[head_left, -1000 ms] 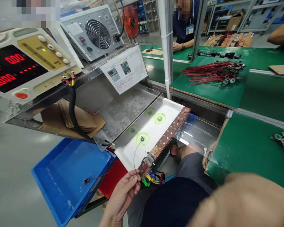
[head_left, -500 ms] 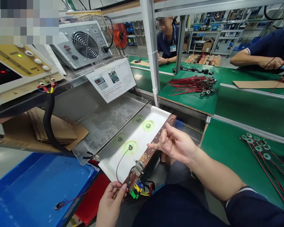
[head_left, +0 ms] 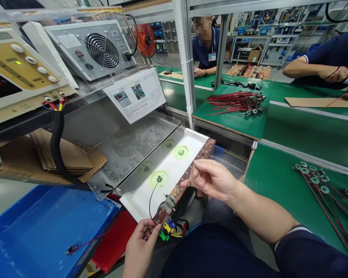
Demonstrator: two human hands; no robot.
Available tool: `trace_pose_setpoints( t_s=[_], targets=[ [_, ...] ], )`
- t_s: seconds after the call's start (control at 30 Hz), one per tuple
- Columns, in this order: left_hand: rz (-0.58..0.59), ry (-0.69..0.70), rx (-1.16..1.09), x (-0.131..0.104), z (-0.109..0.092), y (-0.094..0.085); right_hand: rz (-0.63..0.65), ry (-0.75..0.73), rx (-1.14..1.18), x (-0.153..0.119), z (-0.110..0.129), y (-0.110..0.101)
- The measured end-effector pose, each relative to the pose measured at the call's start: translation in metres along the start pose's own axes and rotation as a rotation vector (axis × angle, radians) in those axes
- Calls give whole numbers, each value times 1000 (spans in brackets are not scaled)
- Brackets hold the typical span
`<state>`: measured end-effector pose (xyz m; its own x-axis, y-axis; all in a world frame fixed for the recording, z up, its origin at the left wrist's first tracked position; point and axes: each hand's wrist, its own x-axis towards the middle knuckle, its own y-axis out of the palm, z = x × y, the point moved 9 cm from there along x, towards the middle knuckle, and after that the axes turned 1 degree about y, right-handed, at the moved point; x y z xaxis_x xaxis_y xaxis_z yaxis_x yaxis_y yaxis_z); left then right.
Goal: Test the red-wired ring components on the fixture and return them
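Observation:
My left hand [head_left: 143,241] is closed, pinching a thin red and black wire [head_left: 150,202] beside yellow, blue and green connectors [head_left: 167,228]. This wire curves up to a small round part [head_left: 159,178] lying in the nearer pale green ring [head_left: 166,181] on the white fixture plate [head_left: 143,196]. Over the brown screw-studded strip [head_left: 203,154] hovers my right hand [head_left: 213,179], fingers loosely curled and one stretched left; nothing shows between them. A small clamp-like block [head_left: 170,203] sits on the strip near my left hand. The farther green ring [head_left: 181,152] holds a grey round spot.
A blue tray [head_left: 31,224] at lower left carries one wired part [head_left: 72,249]. Wired ring parts [head_left: 314,179] lie on the green bench at right, more red-wired ones [head_left: 237,102] behind. A clear upright panel [head_left: 150,158] borders the plate. Two co-workers [head_left: 204,50] sit opposite.
My left hand has moved slightly right and up with the wire, closer to the connectors. My right hand's fingers have curled in a little and dropped slightly. The view has shifted a bit.

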<state>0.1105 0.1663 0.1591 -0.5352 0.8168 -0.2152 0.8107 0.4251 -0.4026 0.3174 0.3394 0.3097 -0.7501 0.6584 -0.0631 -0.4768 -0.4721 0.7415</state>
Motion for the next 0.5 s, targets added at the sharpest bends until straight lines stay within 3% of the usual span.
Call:
trace_pose_setpoints(
  t_s=[0.5],
  targets=[
    [-4,13,5,-2,-5,3,-44,49,-44,3,-15,-5]
  ],
)
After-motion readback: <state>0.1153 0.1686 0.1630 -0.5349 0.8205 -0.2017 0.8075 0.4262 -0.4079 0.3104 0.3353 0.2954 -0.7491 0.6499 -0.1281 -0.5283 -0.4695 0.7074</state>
